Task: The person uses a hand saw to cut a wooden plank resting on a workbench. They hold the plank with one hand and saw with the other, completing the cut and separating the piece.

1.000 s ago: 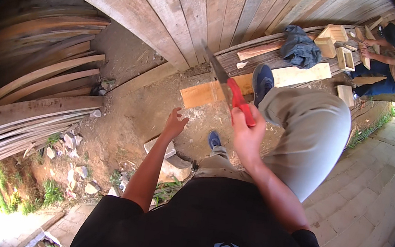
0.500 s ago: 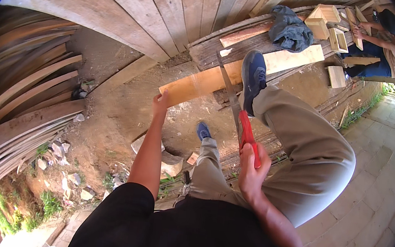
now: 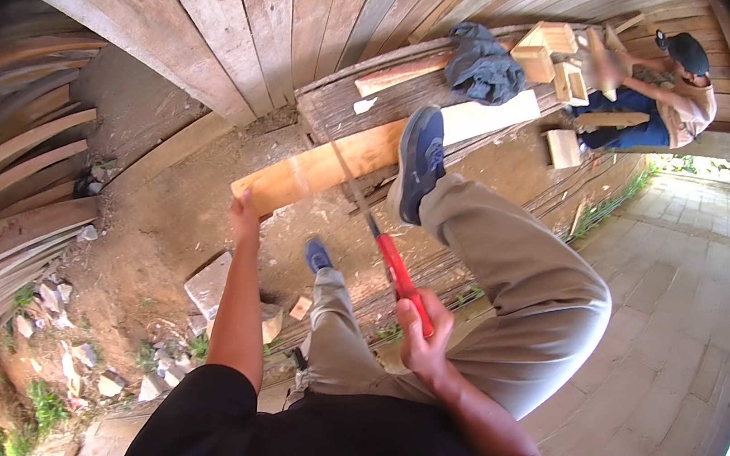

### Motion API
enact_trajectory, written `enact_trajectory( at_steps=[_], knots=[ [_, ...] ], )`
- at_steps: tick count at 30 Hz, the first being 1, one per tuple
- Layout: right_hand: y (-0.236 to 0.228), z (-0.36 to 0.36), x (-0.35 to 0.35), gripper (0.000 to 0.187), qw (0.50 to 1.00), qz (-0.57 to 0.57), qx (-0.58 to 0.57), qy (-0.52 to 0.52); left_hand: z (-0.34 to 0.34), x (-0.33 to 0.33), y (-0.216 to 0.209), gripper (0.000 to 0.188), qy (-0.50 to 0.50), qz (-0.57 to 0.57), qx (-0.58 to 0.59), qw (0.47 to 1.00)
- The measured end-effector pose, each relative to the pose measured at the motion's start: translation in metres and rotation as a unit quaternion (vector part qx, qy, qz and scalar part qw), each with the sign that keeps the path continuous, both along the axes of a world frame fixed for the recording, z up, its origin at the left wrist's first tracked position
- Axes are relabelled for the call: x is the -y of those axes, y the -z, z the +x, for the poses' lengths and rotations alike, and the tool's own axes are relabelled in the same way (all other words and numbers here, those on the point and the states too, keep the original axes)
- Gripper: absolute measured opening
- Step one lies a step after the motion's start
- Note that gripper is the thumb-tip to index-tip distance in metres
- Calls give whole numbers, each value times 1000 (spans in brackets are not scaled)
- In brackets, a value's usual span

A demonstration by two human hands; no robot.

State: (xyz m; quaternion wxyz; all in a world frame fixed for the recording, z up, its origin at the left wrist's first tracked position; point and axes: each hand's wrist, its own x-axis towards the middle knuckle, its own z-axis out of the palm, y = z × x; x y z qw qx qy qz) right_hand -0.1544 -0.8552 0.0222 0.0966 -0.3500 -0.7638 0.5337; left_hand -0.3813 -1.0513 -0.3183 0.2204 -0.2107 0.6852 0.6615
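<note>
A long pale wooden board (image 3: 336, 163) lies along the low plank bench, its left end jutting past the bench. My left hand (image 3: 246, 211) grips that free end, fingers closed at the board's edge. In my right hand (image 3: 422, 331) is a handsaw (image 3: 399, 273) with a red handle. Its narrow blade reaches up and left across the board, between my left hand and my raised foot. My blue shoe (image 3: 421, 162) presses on the board to the right of the blade.
On the plank bench (image 3: 315, 113) rest a dark crumpled cloth (image 3: 485, 64), a wood strip (image 3: 402, 74) and small wooden boxes (image 3: 571, 84). Another person (image 3: 673, 93) sits at the far right handling wood. Curved planks (image 3: 18, 158) are stacked at left, near broken stones (image 3: 85, 356).
The view has shifted, so the scene sits farther left. The saw has turned, its blade now slanting more to the left over the board. My left hand keeps hold of the end.
</note>
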Motion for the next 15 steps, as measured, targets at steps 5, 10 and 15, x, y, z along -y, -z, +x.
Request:
enact_trajectory(
  at_steps=[5,10,15],
  knots=[
    [4,12,2,22,999,-36,-11,-17,18,19,5,45,-40,6,-19,999],
    [3,12,2,18,999,-13,10,-50,30,14,-3,48,-74,15,8,997],
    [1,17,0,21,998,15,-11,-65,21,12,7,52,-91,-11,18,996]
  ],
)
